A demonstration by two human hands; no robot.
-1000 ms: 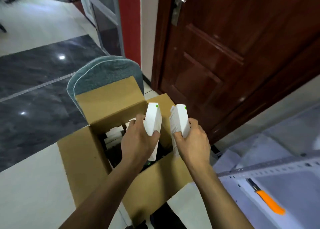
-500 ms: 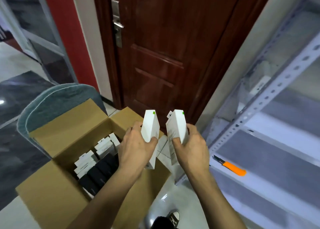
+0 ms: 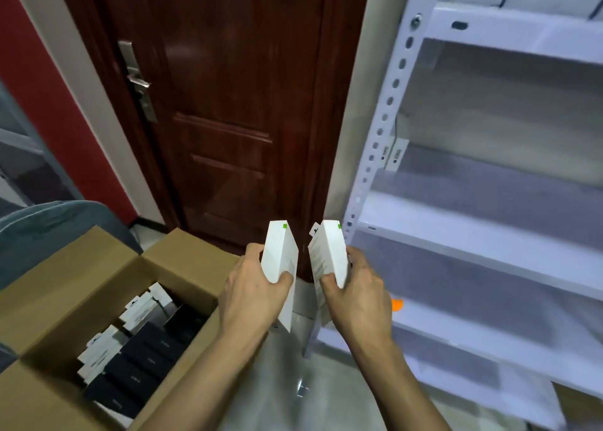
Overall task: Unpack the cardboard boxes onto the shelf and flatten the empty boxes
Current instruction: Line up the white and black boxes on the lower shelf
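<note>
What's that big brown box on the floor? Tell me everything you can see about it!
The cardboard box is plain brown, sitting at the lower left with its top flaps folded open and standing up. Inside, small packs stand on edge in rows: white ones toward the back and left, black ones nearer the front. It looks mostly full. The person's left forearm passes over its right-hand wall. Behind it lies something grey-blue and rounded.

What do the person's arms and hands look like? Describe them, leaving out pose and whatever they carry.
Both forearms are bare as far as the frame shows: no sleeve reaches into view. The left hand and the right hand wear no gloves. No watch, bracelet or ring shows on either, and no markings are visible. Fingernails, where seen, look short and unpainted.
</note>
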